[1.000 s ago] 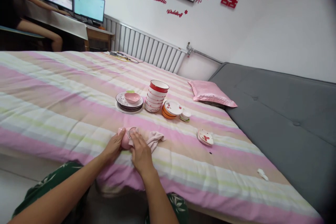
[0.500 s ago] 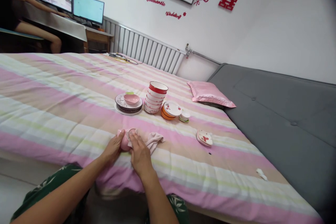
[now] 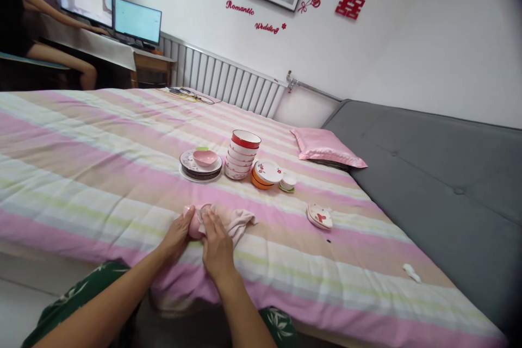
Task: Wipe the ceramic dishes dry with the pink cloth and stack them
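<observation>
My left hand (image 3: 178, 237) cups a small pink bowl (image 3: 193, 225) that lies on its side on the striped bed cover (image 3: 101, 163). Pressed against the bowl's inside is my right hand (image 3: 217, 244), its fingers closed on a pale pink cloth (image 3: 238, 219). The cloth trails off to the right over the cover. Both hands rest near the bed's front edge.
Further back stand a stack of plates with a pink bowl (image 3: 201, 162), a stack of red-rimmed bowls (image 3: 242, 154), an orange bowl under a plate (image 3: 265, 173) and a small cup (image 3: 287, 181). A small dish (image 3: 319, 215) lies right. A grey sofa (image 3: 428, 174) borders the bed; a person (image 3: 24, 22) sits at monitors.
My hands and the bowl have hardly moved; the fingers of my right hand have shifted slightly on the cloth. The camera has tilted a little.
</observation>
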Motion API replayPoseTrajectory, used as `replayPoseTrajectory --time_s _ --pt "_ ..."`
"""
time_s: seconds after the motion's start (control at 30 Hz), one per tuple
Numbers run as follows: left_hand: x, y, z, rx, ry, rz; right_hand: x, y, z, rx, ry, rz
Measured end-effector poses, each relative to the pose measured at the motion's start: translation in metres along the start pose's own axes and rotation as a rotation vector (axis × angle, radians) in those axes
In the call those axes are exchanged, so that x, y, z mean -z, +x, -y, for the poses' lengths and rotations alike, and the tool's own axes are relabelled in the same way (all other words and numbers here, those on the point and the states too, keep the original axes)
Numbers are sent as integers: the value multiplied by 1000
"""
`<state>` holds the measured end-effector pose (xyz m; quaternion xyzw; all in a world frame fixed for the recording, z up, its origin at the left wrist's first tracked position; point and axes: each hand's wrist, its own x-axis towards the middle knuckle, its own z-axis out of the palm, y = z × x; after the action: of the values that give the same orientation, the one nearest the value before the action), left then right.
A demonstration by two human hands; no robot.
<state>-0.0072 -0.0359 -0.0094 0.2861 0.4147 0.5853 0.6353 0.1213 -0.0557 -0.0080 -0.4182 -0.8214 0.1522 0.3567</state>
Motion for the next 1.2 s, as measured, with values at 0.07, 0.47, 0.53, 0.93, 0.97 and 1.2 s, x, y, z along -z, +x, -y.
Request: replayPoseTrajectory --time_s 0.07,0.47,0.53,0.93,0.97,1.2 --pt "-1 1 -1 2 -3 -3 1 0 -1 7 -3 -12" --pt "4 3 4 -49 -39 -1 1 3 -2 58 -120 55" --pt "5 3 5 -52 -38 -4 3 6 -1 51 -138 83" --pt "9 2 8 -89 -3 28 3 4 0 60 -156 89" --pt "10 3 8 -90 -1 27 2 4 -1 67 -149 84" --pt "10 5 9 -114 12 35 1 1 -1 44 -119 84"
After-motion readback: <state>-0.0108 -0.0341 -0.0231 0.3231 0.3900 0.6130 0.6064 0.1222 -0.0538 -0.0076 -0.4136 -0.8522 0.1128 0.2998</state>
